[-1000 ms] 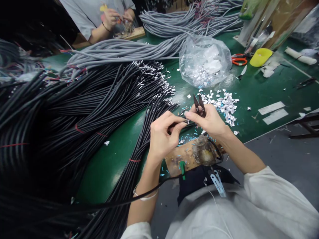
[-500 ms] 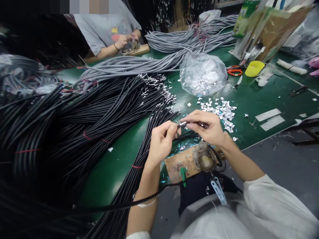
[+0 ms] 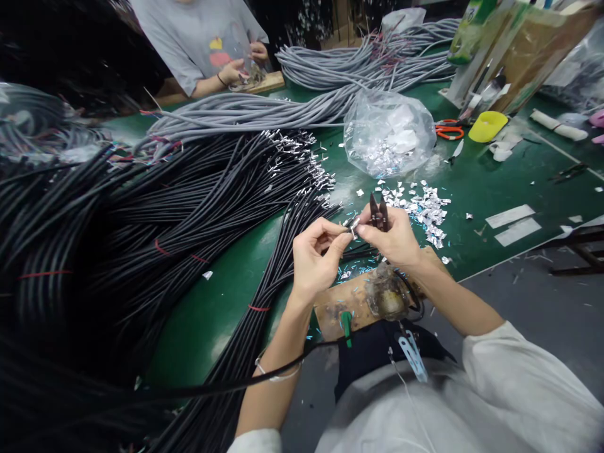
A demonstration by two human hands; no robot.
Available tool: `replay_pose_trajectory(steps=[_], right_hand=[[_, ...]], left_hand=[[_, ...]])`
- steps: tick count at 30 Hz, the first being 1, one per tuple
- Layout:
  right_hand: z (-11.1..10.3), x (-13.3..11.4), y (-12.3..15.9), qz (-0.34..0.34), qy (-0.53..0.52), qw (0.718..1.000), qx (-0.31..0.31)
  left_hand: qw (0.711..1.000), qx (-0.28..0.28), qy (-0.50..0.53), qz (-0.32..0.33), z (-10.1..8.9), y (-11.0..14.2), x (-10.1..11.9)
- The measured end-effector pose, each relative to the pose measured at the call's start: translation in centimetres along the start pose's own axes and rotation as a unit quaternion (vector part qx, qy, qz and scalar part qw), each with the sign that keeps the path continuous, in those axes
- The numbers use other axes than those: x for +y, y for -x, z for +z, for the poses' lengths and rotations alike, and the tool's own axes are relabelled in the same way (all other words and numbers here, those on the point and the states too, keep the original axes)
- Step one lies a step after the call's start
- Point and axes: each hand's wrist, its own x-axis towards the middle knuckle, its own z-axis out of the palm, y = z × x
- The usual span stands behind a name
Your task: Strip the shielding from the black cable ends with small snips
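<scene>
My left hand (image 3: 315, 255) is closed in a pinch on the end of a black cable (image 3: 264, 377) that loops down past my wrist. Silver foil shows at the cable tip (image 3: 353, 228) between both hands. My right hand (image 3: 394, 238) pinches that foil tip and also holds small dark snips (image 3: 378, 211), whose blades point up and away. Both hands hover just above a small wooden board (image 3: 352, 301) at the near edge of the green table (image 3: 221, 296).
A large heap of black cables (image 3: 141, 214) with foil-tipped ends fills the left. Grey cables (image 3: 306, 104) lie behind. A clear bag of foil scraps (image 3: 389, 132), loose scraps (image 3: 419, 204), orange scissors (image 3: 448, 131) and a yellow dish (image 3: 487, 126) lie right. Another person (image 3: 207, 44) works at the far side.
The snips in my right hand have swung from lying flat to pointing up. Both hands stay together at the cable tip, and the view has shifted slightly.
</scene>
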Motion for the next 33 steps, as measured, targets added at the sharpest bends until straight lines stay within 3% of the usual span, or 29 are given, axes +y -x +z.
replay_pose_trajectory(steps=[3, 5, 9, 11, 14, 16, 22, 29, 33], right_hand=[[0.1, -0.1, 0.3, -0.082, 0.090, 0.992, 0.041], [0.1, -0.2, 0.5, -0.145, 0.154, 0.976, 0.051], [-0.1, -0.3, 0.6, -0.181, 0.174, 0.968, 0.013], [-0.4, -0.1, 0.3, -0.141, 0.147, 0.979, 0.031], [-1.0, 0.2, -0.1, -0.051, 0.104, 0.984, 0.139], [-1.2, 0.2, -0.2, -0.042, 0.108, 0.980, 0.162], [-0.9, -0.4, -0.1, -0.119, 0.136, 0.983, 0.027], [-0.7, -0.1, 0.1, -0.146, 0.160, 0.976, 0.029], [-0.4, 0.1, 0.2, -0.082, 0.147, 0.985, 0.041]], left_hand=[[0.992, 0.067, -0.096, 0.056, 0.5, 0.2, -0.2], [0.970, 0.095, -0.200, 0.102, 0.5, 0.3, -0.4], [0.913, 0.063, -0.372, 0.155, 0.3, 0.1, -0.8], [0.915, 0.040, -0.370, 0.152, 0.2, 0.0, -0.9], [0.944, 0.038, -0.297, 0.138, 0.0, -0.2, -0.6], [0.952, 0.040, -0.273, 0.133, -0.1, -0.3, -0.4], [0.956, 0.040, -0.262, 0.126, -0.3, -0.1, -0.2], [0.955, 0.082, -0.256, 0.129, 0.0, 0.2, -0.1], [0.936, 0.102, -0.296, 0.162, 0.5, 0.5, -0.1]])
